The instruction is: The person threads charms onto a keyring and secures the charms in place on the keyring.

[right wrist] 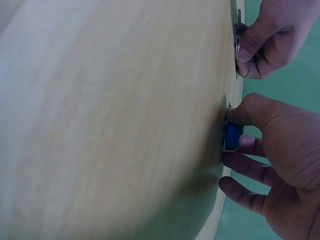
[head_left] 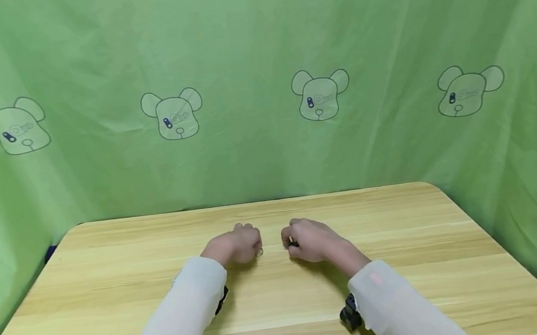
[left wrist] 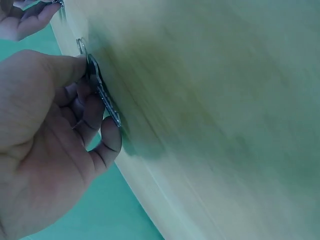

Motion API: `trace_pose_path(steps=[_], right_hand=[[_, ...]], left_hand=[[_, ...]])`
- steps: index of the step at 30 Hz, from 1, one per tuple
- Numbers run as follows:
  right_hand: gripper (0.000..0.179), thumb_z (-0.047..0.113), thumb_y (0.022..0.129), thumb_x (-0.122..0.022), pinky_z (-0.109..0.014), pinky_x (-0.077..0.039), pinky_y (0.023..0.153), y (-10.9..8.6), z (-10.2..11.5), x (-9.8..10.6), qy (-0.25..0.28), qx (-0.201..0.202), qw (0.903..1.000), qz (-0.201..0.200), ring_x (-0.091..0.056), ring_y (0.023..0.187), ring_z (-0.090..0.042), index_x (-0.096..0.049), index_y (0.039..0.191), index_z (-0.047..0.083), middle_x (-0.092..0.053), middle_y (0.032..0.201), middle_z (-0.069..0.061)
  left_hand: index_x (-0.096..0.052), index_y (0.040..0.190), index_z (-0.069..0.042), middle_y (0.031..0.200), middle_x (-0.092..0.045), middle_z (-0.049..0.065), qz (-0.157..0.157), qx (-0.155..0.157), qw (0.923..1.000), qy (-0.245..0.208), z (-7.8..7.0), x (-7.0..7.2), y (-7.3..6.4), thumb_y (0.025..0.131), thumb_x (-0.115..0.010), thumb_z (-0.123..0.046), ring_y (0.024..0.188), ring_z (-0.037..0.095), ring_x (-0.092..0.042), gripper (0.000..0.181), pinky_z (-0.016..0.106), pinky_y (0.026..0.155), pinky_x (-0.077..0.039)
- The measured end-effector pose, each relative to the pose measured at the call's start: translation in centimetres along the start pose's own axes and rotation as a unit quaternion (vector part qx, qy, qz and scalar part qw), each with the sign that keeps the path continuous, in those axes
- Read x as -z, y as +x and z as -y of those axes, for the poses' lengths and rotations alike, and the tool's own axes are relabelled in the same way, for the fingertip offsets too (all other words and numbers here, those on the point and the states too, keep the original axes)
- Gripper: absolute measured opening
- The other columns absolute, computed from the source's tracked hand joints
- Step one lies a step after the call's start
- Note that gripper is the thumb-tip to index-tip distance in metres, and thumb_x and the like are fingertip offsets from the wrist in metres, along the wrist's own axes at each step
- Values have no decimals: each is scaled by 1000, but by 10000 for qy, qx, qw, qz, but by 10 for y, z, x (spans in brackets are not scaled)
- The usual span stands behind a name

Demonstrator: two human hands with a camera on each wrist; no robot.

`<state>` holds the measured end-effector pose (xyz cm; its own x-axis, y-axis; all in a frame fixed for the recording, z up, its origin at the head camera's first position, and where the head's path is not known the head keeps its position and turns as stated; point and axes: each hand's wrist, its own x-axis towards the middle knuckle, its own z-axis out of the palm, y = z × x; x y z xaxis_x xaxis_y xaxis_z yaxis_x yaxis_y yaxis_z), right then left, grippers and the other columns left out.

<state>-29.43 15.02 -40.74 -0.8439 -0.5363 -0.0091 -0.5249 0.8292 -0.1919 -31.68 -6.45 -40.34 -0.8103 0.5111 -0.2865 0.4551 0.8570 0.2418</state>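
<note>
Reached across a wood-grained table (head_left: pixel 272 315) in white sleeves (head_left: pixel 167 326) from about 7 and 5 o'clock. Held the left hand (head_left: pixel 242 245) at 11 o'clock of the table's middle and the right hand (head_left: pixel 310 238) at 1 o'clock, near but apart from each other. Pinched a flat, dark metal piece (left wrist: pixel 103 92) between thumb and fingers of the left hand, at 10 o'clock in the left wrist view, with a thin ring (left wrist: pixel 83 46) at the piece's 11 o'clock end. Gripped a small blue piece (right wrist: pixel 233 136) between thumb and fingers of the right hand, at 3 o'clock in the right wrist view, with a tiny metallic bit (right wrist: pixel 230 106) at 12 o'clock of it. Could not tell about contact between either piece and the table. Wore a black device (head_left: pixel 350 314) at 5 o'clock from the right hand. Saw a green curtain (head_left: pixel 233 19) at 12 o'clock beyond the table, with outlined animal heads (head_left: pixel 177 117).
</note>
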Motion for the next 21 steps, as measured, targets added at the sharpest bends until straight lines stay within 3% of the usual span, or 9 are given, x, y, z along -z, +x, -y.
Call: trace_pose_path(steps=[8,13,21], right_hand=[[7,14,93,-70,-33,-48,69,-1,-5,-2,-30,146,9998,-125,-50,76,-13,-69,91,20,-53,89,6],[9,10,94,-68,-33,-48,69,-1,-7,-3,-33,341,9989,-331,-52,78,-14,-67,90,18,-55,89,6],[13,11,103,-58,-39,-48,77,0,-8,-4,139,212,9990,-379,-52,85,-15,-63,93,18,-57,87,8]], left_hand=[[-59,97,-20,104,-51,-1,51,125,9998,122,-1,-2,-1,104,-56,-13,101,18,-42,9,34,82,-47],[-56,97,-15,96,-54,-1,-225,-228,9993,-189,6,-2,-3,98,-53,3,99,19,-45,19,32,82,-44],[-55,99,-8,92,-51,2,-539,-593,9930,-871,18,-7,-6,98,-52,8,98,21,-46,16,35,83,-43]])
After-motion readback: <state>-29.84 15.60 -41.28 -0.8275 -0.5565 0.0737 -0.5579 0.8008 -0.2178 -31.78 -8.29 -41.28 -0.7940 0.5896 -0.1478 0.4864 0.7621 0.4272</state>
